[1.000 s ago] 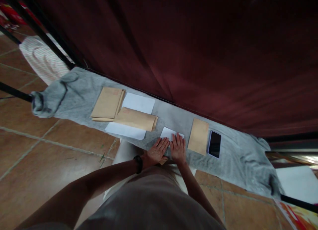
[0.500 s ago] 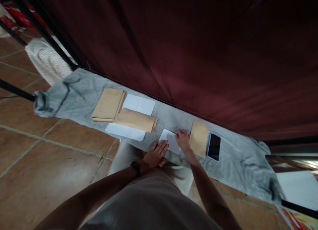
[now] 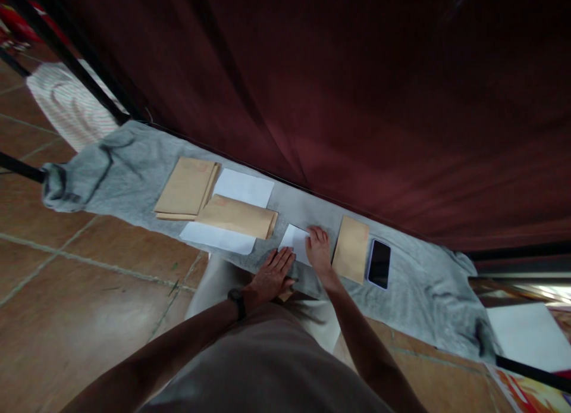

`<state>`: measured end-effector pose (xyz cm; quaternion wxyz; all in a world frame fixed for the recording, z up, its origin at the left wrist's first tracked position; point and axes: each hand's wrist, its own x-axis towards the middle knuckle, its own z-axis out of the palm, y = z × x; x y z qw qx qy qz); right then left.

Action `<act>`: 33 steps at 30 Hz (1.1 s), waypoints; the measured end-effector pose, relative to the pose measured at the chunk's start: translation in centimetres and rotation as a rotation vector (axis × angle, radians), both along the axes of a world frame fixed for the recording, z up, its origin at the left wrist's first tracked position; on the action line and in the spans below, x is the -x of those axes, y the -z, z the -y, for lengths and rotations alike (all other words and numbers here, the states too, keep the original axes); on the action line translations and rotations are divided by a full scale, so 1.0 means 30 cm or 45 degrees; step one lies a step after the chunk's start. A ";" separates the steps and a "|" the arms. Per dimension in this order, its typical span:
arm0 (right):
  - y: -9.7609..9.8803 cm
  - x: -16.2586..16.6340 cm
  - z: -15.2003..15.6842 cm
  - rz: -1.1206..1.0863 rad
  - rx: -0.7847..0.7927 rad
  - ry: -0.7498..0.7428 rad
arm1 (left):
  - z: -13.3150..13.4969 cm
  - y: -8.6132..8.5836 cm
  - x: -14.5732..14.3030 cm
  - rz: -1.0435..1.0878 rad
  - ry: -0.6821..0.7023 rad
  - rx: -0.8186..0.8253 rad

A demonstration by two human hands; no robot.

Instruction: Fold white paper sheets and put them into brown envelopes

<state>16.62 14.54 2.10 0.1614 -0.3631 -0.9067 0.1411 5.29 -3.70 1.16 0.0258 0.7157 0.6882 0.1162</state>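
A small white sheet of paper (image 3: 294, 239) lies on the grey cloth in front of me. My left hand (image 3: 273, 272) rests flat at its near left edge, fingers stretched out. Over the paper's right side lies my right hand (image 3: 318, 246), its fingers extended and hiding that part. Below my left hand a bit of brown paper (image 3: 286, 294) peeks out. To the right is a single brown envelope (image 3: 351, 250). On the left, a brown envelope (image 3: 238, 215) lies across larger white sheets (image 3: 247, 188), beside a stack of brown envelopes (image 3: 186, 185).
A phone (image 3: 379, 264) lies right of the single envelope. Grey cloth (image 3: 423, 288) covers the narrow bench. A dark red curtain (image 3: 312, 103) hangs along its far side. Black bars (image 3: 22, 166) stand at the left, with a striped cloth (image 3: 74, 100) behind them.
My right hand has shifted slightly left and flattened from a curled grip at the paper's edge, covering more of it. My left hand stays at the paper. The view has shifted slightly.
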 end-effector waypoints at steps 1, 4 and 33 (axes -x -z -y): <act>0.010 -0.009 0.036 -0.043 -0.034 -0.052 | 0.002 0.001 -0.003 -0.003 -0.002 -0.003; 0.049 -0.046 0.148 -0.018 -0.070 -0.155 | 0.009 0.003 -0.009 -0.001 -0.006 -0.001; 0.072 -0.092 0.246 0.016 -0.169 -0.017 | -0.199 -0.227 0.638 0.079 -0.090 0.620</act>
